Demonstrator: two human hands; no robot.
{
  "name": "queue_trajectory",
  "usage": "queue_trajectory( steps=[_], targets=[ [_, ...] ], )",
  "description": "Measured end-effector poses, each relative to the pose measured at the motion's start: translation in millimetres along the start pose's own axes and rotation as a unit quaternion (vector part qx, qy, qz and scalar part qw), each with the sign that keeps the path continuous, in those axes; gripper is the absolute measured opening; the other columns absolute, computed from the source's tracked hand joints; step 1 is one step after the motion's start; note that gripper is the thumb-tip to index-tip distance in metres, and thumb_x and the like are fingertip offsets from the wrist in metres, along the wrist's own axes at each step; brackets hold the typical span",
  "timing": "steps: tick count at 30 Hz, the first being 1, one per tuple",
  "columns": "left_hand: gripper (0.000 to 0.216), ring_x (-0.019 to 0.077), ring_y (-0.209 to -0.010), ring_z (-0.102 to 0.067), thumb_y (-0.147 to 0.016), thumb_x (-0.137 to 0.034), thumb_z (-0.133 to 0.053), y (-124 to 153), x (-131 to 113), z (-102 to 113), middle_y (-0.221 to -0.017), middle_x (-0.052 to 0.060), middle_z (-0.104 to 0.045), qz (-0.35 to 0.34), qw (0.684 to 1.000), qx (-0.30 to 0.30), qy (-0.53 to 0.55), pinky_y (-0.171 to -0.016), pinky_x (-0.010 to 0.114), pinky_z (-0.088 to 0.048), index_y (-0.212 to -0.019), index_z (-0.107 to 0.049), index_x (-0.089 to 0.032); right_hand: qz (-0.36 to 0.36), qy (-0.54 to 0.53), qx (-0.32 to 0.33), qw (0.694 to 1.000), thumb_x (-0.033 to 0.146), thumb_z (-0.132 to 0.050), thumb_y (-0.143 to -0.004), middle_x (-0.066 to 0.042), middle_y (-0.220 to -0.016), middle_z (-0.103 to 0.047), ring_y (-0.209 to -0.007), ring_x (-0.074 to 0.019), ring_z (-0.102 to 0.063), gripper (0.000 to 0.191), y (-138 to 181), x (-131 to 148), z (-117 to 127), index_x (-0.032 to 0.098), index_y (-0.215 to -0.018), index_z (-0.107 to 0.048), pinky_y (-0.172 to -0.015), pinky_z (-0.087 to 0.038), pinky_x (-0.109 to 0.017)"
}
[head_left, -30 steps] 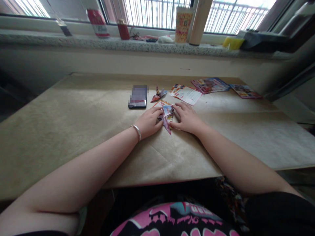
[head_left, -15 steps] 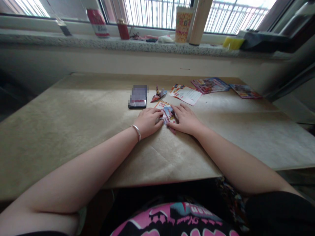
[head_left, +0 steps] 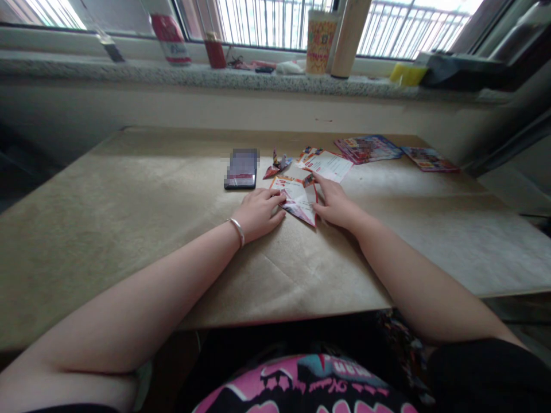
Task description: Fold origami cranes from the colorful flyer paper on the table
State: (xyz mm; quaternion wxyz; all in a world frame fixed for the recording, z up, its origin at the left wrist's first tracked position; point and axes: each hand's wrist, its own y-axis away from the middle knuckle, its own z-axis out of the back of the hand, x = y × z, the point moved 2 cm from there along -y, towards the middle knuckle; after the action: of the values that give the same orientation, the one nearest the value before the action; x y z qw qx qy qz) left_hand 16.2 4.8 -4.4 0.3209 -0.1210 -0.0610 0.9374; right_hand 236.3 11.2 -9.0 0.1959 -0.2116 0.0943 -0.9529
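A printed sheet of paper (head_left: 297, 195), white with orange, red and purple parts, lies creased and partly folded on the table between my hands. Its lower corner points toward me. My left hand (head_left: 259, 213), with a silver bangle at the wrist, holds the left edge, fingertips on the paper. At the right edge, my right hand (head_left: 336, 202) grips the sheet, forefinger near its top corner and thumb lower down. Just beyond it sits a small folded paper crane (head_left: 278, 166) in mixed colours. Part of the sheet's left edge is hidden under my left fingers.
Left of the crane lies a dark phone (head_left: 241, 169). Loose printed sheets (head_left: 330, 165) lie behind my right hand, with colourful booklets (head_left: 368, 149) farther right. Along the granite windowsill (head_left: 258, 80) stand a red can (head_left: 171, 40), a patterned cup (head_left: 321, 43) and other items.
My right hand has moved right and slightly away from me, and the paper between my hands has opened out wider. My left hand has stayed nearly in place.
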Motion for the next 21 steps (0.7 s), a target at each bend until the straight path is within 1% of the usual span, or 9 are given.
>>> queue_trajectory(
  steps=[2,4,6,9,12,14,16,19,21],
  targets=[
    [0.046,0.0294,-0.125,-0.048,-0.09,-0.042,-0.045,0,0,0,-0.14,0.01,-0.052,0.001,1.0,0.001,-0.007,-0.108,0.048,-0.037,-0.128,-0.059,-0.019,-0.001,-0.004,-0.017,1.0,0.025,-0.054,-0.073,-0.017,-0.152,-0.038,-0.139,-0.0283,-0.036,0.09,0,-3,1,0.011,-0.154,-0.018,-0.115,-0.029,-0.048],
    [0.047,0.029,-0.125,-0.048,-0.091,-0.042,-0.044,0,0,-1,-0.141,0.01,-0.051,-0.003,1.0,0.001,-0.015,-0.108,0.047,-0.036,-0.129,-0.058,-0.019,0.008,0.0,-0.017,1.0,0.024,-0.055,-0.072,-0.016,-0.154,-0.034,-0.142,-0.0277,-0.032,0.091,1,-4,3,0.012,-0.154,-0.017,-0.116,-0.028,-0.047],
    [0.046,0.0285,-0.125,-0.048,-0.091,-0.042,-0.043,0,0,-1,-0.141,0.01,-0.051,-0.005,1.0,-0.001,-0.02,-0.109,0.046,-0.036,-0.129,-0.057,-0.019,0.017,0.018,0.004,1.0,0.024,-0.054,-0.074,-0.014,-0.155,-0.033,-0.143,-0.0289,-0.03,0.082,1,-5,3,0.015,-0.151,-0.03,-0.117,-0.025,-0.05],
    [0.046,0.0287,-0.127,-0.046,-0.091,-0.042,-0.043,0,0,-2,-0.141,0.01,-0.051,-0.001,1.0,0.001,-0.019,-0.109,0.046,-0.036,-0.129,-0.058,-0.019,0.0,0.056,0.025,0.998,0.027,-0.055,-0.077,-0.011,-0.158,-0.029,-0.144,-0.0358,-0.024,0.063,1,-7,4,0.02,-0.14,-0.051,-0.117,-0.02,-0.058],
    [0.047,0.0285,-0.13,-0.045,-0.092,-0.043,-0.043,0,1,-3,-0.143,0.011,-0.049,0.001,1.0,0.008,-0.017,-0.11,0.046,-0.035,-0.129,-0.056,-0.018,-0.031,0.078,0.02,0.996,0.034,-0.06,-0.077,-0.012,-0.159,-0.025,-0.145,-0.042,-0.018,0.059,2,-11,5,0.019,-0.134,-0.058,-0.115,-0.019,-0.063],
    [0.047,0.0282,-0.131,-0.044,-0.092,-0.044,-0.043,0,1,-3,-0.145,0.011,-0.048,0.004,1.0,0.009,-0.019,-0.11,0.047,-0.035,-0.13,-0.056,-0.019,-0.039,0.09,0.026,0.995,0.038,-0.061,-0.078,-0.014,-0.158,-0.027,-0.144,-0.0429,-0.02,0.057,1,-13,5,0.017,-0.131,-0.06,-0.116,-0.02,-0.062],
    [0.046,0.0285,-0.131,-0.044,-0.092,-0.043,-0.044,0,1,-3,-0.146,0.011,-0.047,0.006,1.0,0.01,-0.015,-0.111,0.047,-0.034,-0.129,-0.056,-0.019,-0.029,0.1,0.04,0.994,0.04,-0.061,-0.08,-0.014,-0.155,-0.034,-0.143,-0.0416,-0.023,0.053,1,-16,5,0.017,-0.127,-0.064,-0.116,-0.02,-0.061],
    [0.046,0.0287,-0.131,-0.044,-0.091,-0.041,-0.045,0,-1,-1,-0.142,0.011,-0.051,0.014,1.0,0.014,0.001,-0.112,0.046,-0.034,-0.129,-0.055,-0.017,-0.006,0.105,0.049,0.993,0.044,-0.061,-0.08,-0.012,-0.149,-0.045,-0.142,-0.0383,-0.027,0.047,0,-18,6,0.019,-0.119,-0.069,-0.116,-0.023,-0.06],
    [0.048,0.028,-0.131,-0.044,-0.09,-0.04,-0.045,0,-3,1,-0.14,0.012,-0.053,0.021,1.0,0.019,0.01,-0.113,0.045,-0.033,-0.132,-0.052,-0.015,-0.005,0.107,0.041,0.993,0.047,-0.063,-0.078,-0.011,-0.145,-0.05,-0.142,-0.0384,-0.028,0.046,1,-18,9,0.021,-0.115,-0.072,-0.114,-0.026,-0.06]
  ],
)
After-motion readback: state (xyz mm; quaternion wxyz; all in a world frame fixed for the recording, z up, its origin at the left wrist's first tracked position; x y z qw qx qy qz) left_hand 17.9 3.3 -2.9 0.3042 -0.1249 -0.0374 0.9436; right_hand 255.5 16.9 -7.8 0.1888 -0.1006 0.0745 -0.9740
